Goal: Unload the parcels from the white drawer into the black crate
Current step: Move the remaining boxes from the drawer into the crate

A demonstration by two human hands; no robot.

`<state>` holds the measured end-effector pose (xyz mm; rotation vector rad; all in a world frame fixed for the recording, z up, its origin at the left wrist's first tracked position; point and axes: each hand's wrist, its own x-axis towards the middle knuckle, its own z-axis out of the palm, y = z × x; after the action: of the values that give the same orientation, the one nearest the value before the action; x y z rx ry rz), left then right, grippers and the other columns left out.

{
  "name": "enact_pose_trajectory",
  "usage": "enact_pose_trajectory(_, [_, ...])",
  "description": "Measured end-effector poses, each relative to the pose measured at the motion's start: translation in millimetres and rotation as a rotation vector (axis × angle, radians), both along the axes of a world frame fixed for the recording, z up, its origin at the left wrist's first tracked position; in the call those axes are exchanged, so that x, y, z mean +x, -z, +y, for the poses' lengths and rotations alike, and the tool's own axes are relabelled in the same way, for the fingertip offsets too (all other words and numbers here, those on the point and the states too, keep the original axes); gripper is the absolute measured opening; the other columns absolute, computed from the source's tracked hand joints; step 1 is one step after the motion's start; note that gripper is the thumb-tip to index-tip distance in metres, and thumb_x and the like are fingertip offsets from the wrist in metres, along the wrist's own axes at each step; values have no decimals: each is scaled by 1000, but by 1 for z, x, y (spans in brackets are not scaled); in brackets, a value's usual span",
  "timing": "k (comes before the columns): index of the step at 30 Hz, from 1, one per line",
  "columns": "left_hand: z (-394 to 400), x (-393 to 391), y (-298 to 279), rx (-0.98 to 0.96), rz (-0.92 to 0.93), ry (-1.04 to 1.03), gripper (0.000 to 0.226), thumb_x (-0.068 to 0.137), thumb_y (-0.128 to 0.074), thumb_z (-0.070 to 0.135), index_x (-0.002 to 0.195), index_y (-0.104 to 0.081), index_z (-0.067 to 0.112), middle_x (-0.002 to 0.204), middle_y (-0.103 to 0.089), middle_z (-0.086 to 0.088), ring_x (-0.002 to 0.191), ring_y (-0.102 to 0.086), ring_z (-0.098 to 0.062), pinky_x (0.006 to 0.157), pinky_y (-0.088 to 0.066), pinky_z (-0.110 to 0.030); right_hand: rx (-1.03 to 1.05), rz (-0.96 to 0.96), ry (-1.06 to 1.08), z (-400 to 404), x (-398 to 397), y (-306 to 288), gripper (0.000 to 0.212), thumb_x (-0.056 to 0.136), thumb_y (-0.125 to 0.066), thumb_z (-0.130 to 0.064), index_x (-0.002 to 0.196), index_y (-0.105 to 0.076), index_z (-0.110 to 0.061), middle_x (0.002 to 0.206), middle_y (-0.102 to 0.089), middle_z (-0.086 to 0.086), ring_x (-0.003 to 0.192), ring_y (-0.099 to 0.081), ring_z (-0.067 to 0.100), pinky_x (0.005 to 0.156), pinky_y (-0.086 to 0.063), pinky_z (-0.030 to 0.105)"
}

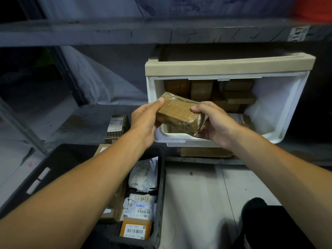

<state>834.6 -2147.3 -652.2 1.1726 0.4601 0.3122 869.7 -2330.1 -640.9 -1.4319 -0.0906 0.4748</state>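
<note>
A brown tape-wrapped parcel (pixel 177 113) is held in the air over the front rim of the white drawer (pixel 280 108). My left hand (pixel 143 121) grips its left end and my right hand (pixel 213 123) grips its right end. The drawer is pulled out from a shelf unit and holds several more brown cardboard parcels (pixel 231 94) stacked at its back. The black crate (pixel 162 178) stands on the floor below my left arm, with white mailer bags (pixel 143 175) and an orange parcel (pixel 135 229) inside it.
A patterned box (pixel 116 126) lies on the grey shelf left of the drawer. Flat cardboard (pixel 204 151) sits under the drawer. A grey metal shelf beam (pixel 125 31) runs overhead. Pale floor lies right of the crate, with my dark-clothed knee (pixel 265 221) at lower right.
</note>
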Motion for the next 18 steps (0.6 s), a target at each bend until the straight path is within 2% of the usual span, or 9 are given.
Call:
enact_pose_trajectory(3, [-1, -2, -2, -87, -7, 12, 34, 88, -78, 21, 113, -61, 6, 114, -72, -15, 100, -73, -25, 85, -62, -42, 55, 42, 87, 1, 1, 2, 24, 95, -67, -25, 115, -56, -18, 105, -66, 8, 86, -69, 23, 62, -56, 35])
enact_pose_trajectory(7, [-6, -7, -3, -57, 96, 172, 34, 89, -76, 29, 115, -59, 17, 122, -68, -16, 113, -67, -34, 96, -54, -59, 105, 79, 95, 2, -2, 4, 34, 95, -68, -25, 123, -52, -15, 111, -68, 10, 92, -71, 24, 57, -60, 32])
enact_pose_trajectory(11, [-12, -10, -1, -22, 73, 325, 40, 93, -70, 27, 132, -59, 22, 121, -72, -13, 106, -72, -32, 86, -60, -52, 124, 88, 93, 5, -6, 5, 37, 92, -72, -21, 120, -50, -11, 115, -69, 16, 96, -73, 28, 58, -61, 31])
enact_pose_trajectory(15, [-12, -13, -2, 35, 89, 537, 36, 97, -66, 26, 129, -60, 41, 120, -71, -10, 111, -70, -34, 79, -62, -50, -7, 36, 16, 5, -10, 9, 30, 91, -75, -28, 108, -57, -12, 106, -74, 13, 93, -74, 27, 71, -62, 37])
enact_pose_trajectory(18, [-2, -10, -2, 7, 88, 489, 43, 100, -61, 19, 138, -57, 38, 118, -72, -12, 106, -72, -33, 73, -63, -44, -81, 31, -62, 0, -10, 8, 29, 93, -71, -34, 112, -68, -12, 99, -73, 7, 87, -71, 20, 78, -61, 38])
